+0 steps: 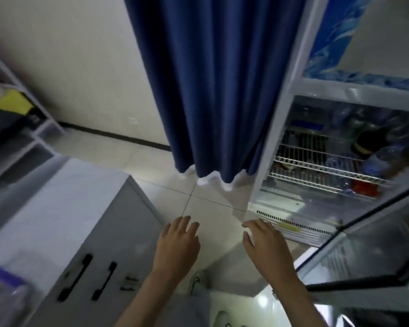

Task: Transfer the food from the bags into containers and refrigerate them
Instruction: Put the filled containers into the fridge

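A glass-door fridge (279, 119) stands at the right with its door (368, 234) swung open toward me. White wire shelves (316, 166) inside carry bottles and a red item. A clear container with a purple lid (3, 286) sits blurred at the lower left on the grey cabinet. My left hand (177, 244) and my right hand (267, 246) hover side by side over the floor, fingers relaxed, holding nothing. My right hand is just left of the fridge's lower vent.
A grey cabinet (64, 208) with two black handles (90, 279) stands at the left. A blue curtain (210, 90) hangs in the middle above the tiled floor (213, 213). White shelving (33, 128) lines the far left wall.
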